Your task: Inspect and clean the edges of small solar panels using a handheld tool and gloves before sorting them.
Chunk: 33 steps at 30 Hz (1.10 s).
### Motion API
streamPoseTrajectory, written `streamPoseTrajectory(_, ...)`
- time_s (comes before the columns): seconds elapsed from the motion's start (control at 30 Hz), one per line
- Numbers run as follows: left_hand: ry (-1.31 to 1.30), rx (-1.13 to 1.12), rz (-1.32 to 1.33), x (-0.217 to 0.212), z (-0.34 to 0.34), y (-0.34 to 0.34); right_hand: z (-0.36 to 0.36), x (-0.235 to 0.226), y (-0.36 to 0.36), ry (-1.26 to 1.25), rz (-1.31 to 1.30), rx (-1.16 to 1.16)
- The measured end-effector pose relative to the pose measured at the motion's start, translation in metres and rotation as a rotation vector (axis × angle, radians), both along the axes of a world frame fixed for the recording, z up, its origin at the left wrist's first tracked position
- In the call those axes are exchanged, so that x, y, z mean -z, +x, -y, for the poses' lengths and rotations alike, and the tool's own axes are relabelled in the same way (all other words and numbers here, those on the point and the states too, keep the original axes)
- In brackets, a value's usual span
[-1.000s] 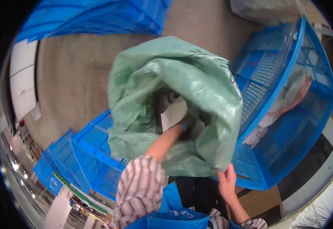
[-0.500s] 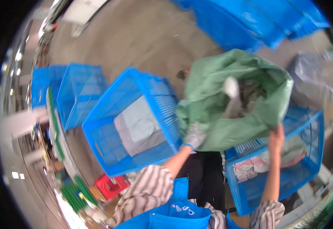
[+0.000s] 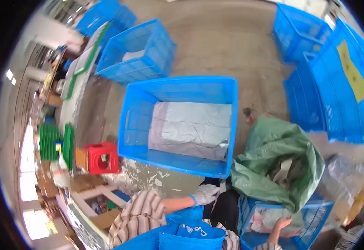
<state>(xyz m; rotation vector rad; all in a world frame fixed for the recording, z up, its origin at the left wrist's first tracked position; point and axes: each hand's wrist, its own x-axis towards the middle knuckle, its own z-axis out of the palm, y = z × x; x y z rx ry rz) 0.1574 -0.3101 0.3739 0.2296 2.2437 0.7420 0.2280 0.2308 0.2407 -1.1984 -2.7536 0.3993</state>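
Observation:
My left hand (image 3: 205, 194), in a pale knitted glove, is by my dark-trousered knee with its fingers stretched out, and I see nothing held in it. My bare right hand (image 3: 282, 222) is over the near-right blue crate (image 3: 320, 218), its fingers extended close to the pale folded cloth (image 3: 265, 221) inside; whether it touches the cloth I cannot tell. Just beyond it stands a green woven sack (image 3: 269, 137), its mouth agape around greyish scraps (image 3: 288, 171). In front of me a larger blue crate (image 3: 178, 82) holds flat pale grey and pinkish cloth (image 3: 196, 123).
Another blue crate (image 3: 161, 50) stands at the far left, and stacked blue crates (image 3: 340, 83) rise at the right. A red plastic stool (image 3: 102, 157) and green slatted crates (image 3: 49, 141) are at left. Clear plastic bags (image 3: 340, 175) lie right of the sack.
Both my hands have come off the green sack; the right one has dropped over the near-right crate, the left to my knee. My view has turned, so the large crate now appears straighter and more central.

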Motion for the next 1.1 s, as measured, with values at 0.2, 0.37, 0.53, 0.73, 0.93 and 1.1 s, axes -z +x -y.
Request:
streamPoseTrajectory(0.2, -0.348, -0.562, -0.04, -0.06, 0.059, 0.142, 0.021, 0.018, 0.042, -0.888, 0.098, -0.23)
streamPoseTrajectory(0.37, -0.354, -0.823, 0.21, -0.088, 0.038, 0.268, 0.123, 0.005, -0.106, -0.944, 0.352, -0.73)
streamPoseTrajectory(0.53, -0.08, -1.398, 0.149, -0.087, 0.025, 0.353, 0.332, -0.027, -0.18, -0.927, 0.567, -1.219)
streamPoseTrajectory(0.73, 0.094, -1.841, 0.28, -0.102, 0.047, 0.431, 0.584, -0.062, -0.161, -0.765, 0.795, -1.704)
streamPoseTrajectory(0.93, 0.034, -2.148, 0.092, -0.127, 0.088, 0.486, 0.779, -0.086, -0.069, -0.505, 1.048, -2.08)
streamPoseTrajectory(1.1, -0.013, -2.375, -0.007, -0.122, 0.102, 0.501, 0.9, -0.095, 0.034, -0.248, 1.259, -2.326)
